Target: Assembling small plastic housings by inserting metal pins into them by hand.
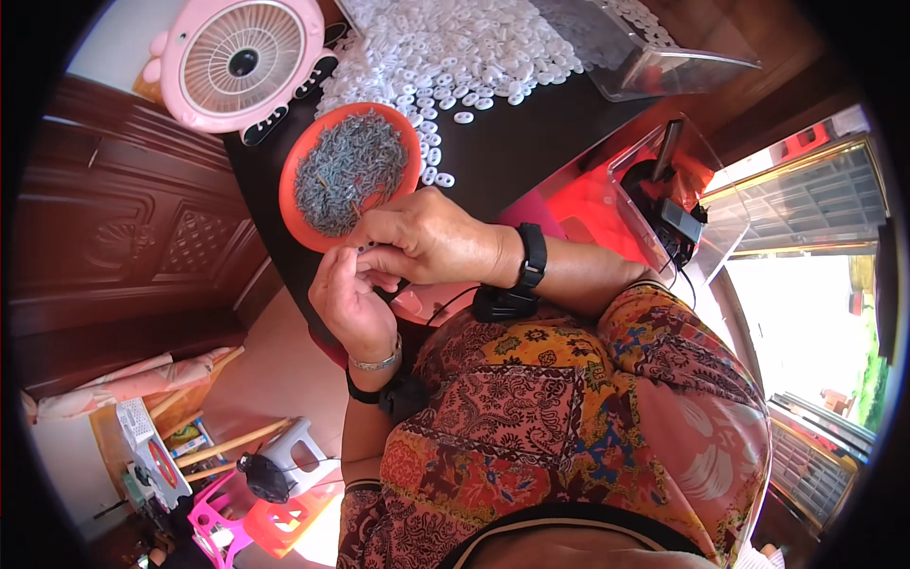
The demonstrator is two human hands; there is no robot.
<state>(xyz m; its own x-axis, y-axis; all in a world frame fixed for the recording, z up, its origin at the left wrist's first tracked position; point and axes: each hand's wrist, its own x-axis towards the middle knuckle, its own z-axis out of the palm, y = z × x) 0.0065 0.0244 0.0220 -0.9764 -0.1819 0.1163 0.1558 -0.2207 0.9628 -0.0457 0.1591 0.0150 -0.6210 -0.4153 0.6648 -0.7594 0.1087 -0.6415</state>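
Both of my hands meet just in front of an orange bowl (287,204) heaped with small grey screws (346,171). My left hand (355,308) is closed, its fingertips drawn together under the right one. Curled into a pinch, my right hand (431,237) touches the left fingertips and overlaps the bowl's near rim. Whatever sits between the fingers is hidden or too small to name. Beyond the bowl, a large pile of white oval plastic pieces (445,52), each with two holes, covers the far part of the black tabletop (512,142).
A pink fan (244,64) stands at the far left beside the bowl. At the far right is a clear plastic bin (654,71) of white pieces. Another clear box (725,204) holds dark items on the right. Stools (299,450) stand on the floor at lower left.
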